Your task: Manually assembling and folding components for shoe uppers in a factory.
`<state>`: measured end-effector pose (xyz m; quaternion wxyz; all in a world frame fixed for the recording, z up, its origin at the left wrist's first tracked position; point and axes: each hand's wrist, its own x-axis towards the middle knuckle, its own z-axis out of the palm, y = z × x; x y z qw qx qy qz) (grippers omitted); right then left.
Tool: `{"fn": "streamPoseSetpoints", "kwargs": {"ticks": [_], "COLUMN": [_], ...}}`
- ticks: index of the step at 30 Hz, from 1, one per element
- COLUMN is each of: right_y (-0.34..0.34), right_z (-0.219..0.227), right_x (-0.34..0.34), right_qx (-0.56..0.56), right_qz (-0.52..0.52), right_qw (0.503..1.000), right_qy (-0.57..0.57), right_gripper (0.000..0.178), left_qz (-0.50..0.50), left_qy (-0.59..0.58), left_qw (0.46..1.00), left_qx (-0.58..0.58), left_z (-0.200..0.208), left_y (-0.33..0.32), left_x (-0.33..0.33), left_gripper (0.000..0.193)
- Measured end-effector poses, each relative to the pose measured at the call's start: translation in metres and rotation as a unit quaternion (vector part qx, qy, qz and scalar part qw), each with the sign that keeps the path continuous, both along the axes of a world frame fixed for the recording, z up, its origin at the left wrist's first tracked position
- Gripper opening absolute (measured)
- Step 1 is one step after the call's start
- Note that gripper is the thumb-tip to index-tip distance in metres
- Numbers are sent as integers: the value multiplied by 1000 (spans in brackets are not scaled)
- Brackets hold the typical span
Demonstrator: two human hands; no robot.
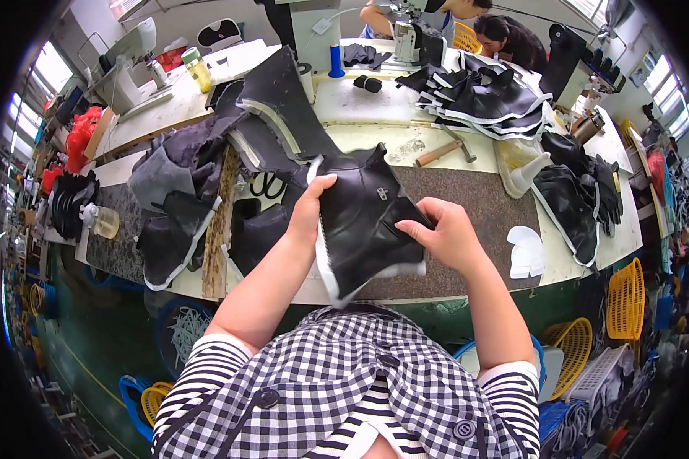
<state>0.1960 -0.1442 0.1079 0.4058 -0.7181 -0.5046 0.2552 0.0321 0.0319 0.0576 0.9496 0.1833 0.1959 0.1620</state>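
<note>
A black leather shoe upper point(360, 222) with a white edge along its left side is held up over the near edge of the worktable. My left hand point(309, 208) grips its left edge, thumb on top and fingers out of sight underneath. My right hand point(445, 233) pinches the right edge between thumb and fingers. A small metal-looking ornament shows near the upper's top right. Behind it lie dark lining pieces point(283, 92) with pale strips. A hammer point(445, 149) with a wooden handle rests on the table beyond my right hand.
Stacked black uppers point(486, 99) lie at the back right, and more pieces point(180, 229) at the left. A white bottle point(529, 172), white cut pieces point(526, 252) and scissors point(268, 184) are on the table. Two people work at the far side. Yellow baskets point(626, 298) stand at right.
</note>
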Motion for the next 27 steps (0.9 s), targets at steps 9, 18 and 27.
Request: {"fn": "streamPoseSetpoints", "kwargs": {"ticks": [9, 18, 27], "right_y": [6, -12, -45], "right_z": [-6, -13, -12], "right_x": [-35, -55, -47], "right_qx": [38, 37, 101], "right_qz": [-125, -251, -316], "right_qw": [991, 966, 943], "right_qy": [-41, 52, 14], "right_gripper": [28, 20, 20], "left_qz": [-63, -140, -214], "left_qy": [-23, -21, -31], "left_qw": [997, 990, 976], "left_qx": [-29, -12, -39], "left_z": [-25, -30, -34], "left_y": [31, 20, -14], "left_x": [1, 21, 56], "left_gripper": [36, 42, 48]}}
